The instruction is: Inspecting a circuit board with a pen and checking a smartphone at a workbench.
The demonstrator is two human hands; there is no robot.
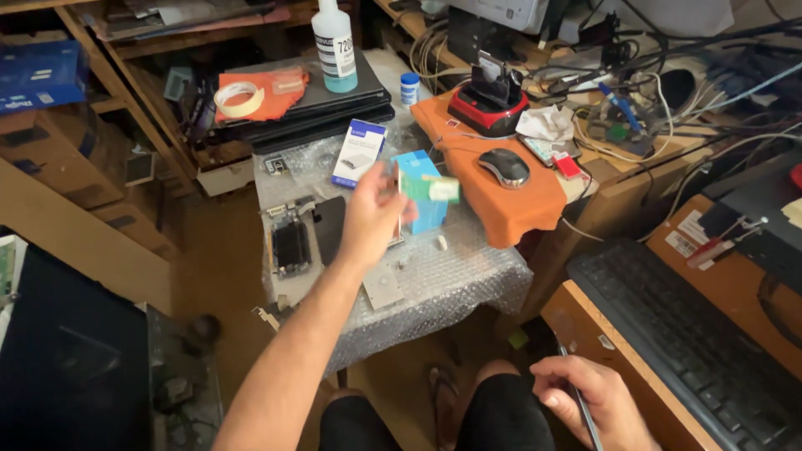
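Cluttered workshop w/ brown floor [219, 276], wooden shelves [109, 104] at left, wooden desk [618, 351] at right, dim warm light.

our left arm runs bare from seven o'clock up toward the middle of the view, elbow low, forearm stretched long and straight. the left hand [372, 219] is raised at the centre, back turned to us, fingers loosely curled toward one o'clock, thumb up, the fingertips blurred. our right hand [585, 399] sits low at five o'clock beside our bare knees, knuckles up, fingers folded in a close pinch, wrist bent slightly inward.
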